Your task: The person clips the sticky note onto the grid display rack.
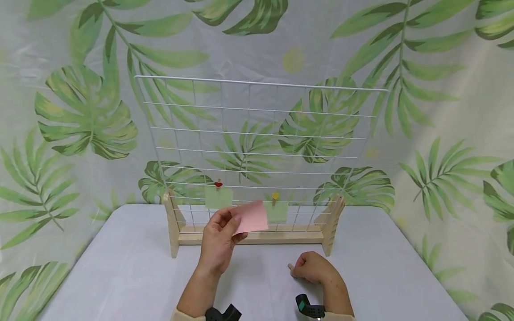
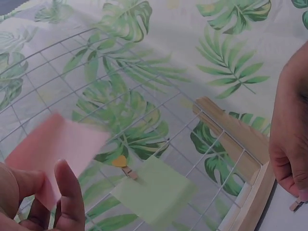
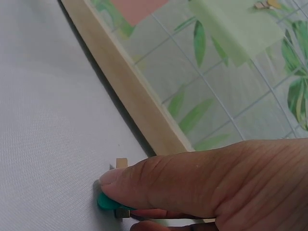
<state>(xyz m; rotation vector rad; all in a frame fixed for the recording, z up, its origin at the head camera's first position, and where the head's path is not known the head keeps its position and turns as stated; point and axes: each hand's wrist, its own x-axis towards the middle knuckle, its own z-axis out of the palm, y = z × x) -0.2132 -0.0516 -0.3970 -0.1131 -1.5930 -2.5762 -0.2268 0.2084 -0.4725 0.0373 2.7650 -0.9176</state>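
Observation:
My left hand (image 1: 218, 238) pinches a pink paper note (image 1: 252, 217) between thumb and fingers, held up in front of the wire grid. Low over the white table, my right hand (image 1: 317, 268) pinches a small wooden clothespin (image 3: 122, 163) with a teal piece (image 3: 107, 201) on it, partly hidden under the thumb. On the grid (image 1: 261, 155), a green note (image 1: 218, 198) hangs from a clothespin with a red heart (image 1: 218, 184). Further right hangs another green note (image 2: 154, 192) under a clothespin with a yellow heart (image 2: 119, 161); the pink note partly overlaps it in the head view.
The white grid stands in a wooden base with a left foot (image 1: 172, 225), a right foot (image 1: 334, 225) and a crossbar (image 1: 281, 236). A leaf-patterned cloth (image 1: 257, 53) hangs behind the white table (image 1: 132, 267). Each wrist wears a black device (image 1: 309, 306).

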